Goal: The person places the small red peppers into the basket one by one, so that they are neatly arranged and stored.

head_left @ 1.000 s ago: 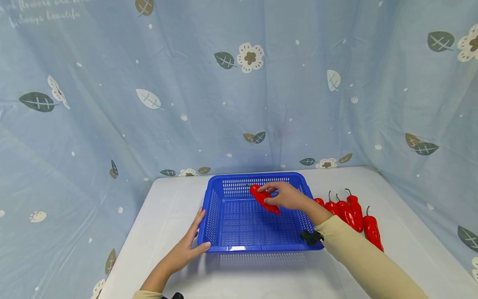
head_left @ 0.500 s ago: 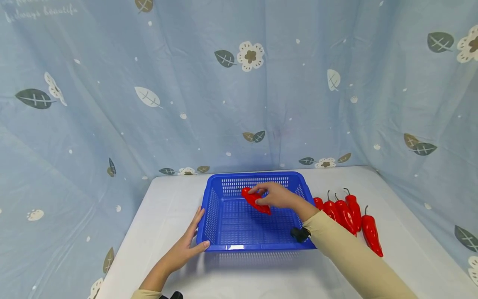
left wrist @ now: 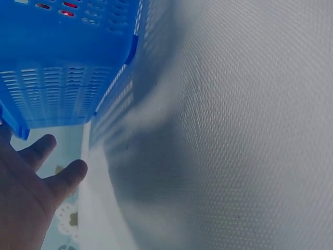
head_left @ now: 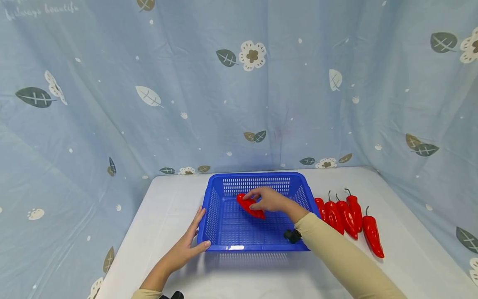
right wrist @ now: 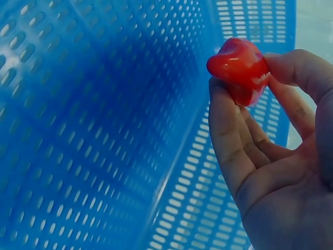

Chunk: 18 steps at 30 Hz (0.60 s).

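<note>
A blue plastic basket with slotted walls stands in the middle of the white table. Inside it, low over the slotted floor, my right hand pinches a red chili pepper between thumb and fingers. The right wrist view shows the glossy pepper end-on; from there I cannot tell whether it touches the floor. At the basket's left side my left hand rests, fingers spread and fairly straight along the outer wall, thumb by the front left corner. In the left wrist view the left hand is partly cut off.
Right of the basket several red chili peppers with dark curved stems lie side by side on the white tabletop. A blue curtain printed with leaves and flowers hangs behind and along both sides.
My right hand has moved left and slightly down in the basket, carrying the chili pepper lower towards the floor. The left hand has stayed at the basket's left side.
</note>
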Tool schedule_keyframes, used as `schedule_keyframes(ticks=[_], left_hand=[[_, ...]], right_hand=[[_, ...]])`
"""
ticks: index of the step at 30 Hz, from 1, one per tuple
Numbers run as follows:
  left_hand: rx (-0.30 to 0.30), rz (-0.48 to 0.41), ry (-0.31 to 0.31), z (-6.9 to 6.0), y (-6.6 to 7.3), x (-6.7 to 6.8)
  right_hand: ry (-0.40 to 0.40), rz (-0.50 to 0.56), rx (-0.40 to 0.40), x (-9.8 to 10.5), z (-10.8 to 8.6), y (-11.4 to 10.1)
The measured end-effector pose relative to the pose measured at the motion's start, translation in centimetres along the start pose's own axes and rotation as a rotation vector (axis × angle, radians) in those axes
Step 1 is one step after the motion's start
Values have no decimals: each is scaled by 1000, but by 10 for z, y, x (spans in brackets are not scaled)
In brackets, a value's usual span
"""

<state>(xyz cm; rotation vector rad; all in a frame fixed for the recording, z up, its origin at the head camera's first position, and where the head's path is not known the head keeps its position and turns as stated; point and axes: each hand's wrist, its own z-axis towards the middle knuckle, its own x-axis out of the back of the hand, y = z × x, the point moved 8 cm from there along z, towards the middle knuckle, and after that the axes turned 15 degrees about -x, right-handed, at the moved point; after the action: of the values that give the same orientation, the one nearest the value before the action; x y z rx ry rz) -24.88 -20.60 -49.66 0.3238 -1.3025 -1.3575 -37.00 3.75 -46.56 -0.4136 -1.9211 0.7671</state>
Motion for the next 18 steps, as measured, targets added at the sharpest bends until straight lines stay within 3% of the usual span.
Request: schedule_keyframes(ticks=[6,9,18], left_hand=[[22,-17,8,0,-1,-1],[5,-12,8,0,0,0],[-3,-2,-1,1,1,1]], right_hand=[[-19,-22,17,-9,6,-11],[-24,-25,22,-15,9,-15],[-57,39,-33,-31,21,-20]])
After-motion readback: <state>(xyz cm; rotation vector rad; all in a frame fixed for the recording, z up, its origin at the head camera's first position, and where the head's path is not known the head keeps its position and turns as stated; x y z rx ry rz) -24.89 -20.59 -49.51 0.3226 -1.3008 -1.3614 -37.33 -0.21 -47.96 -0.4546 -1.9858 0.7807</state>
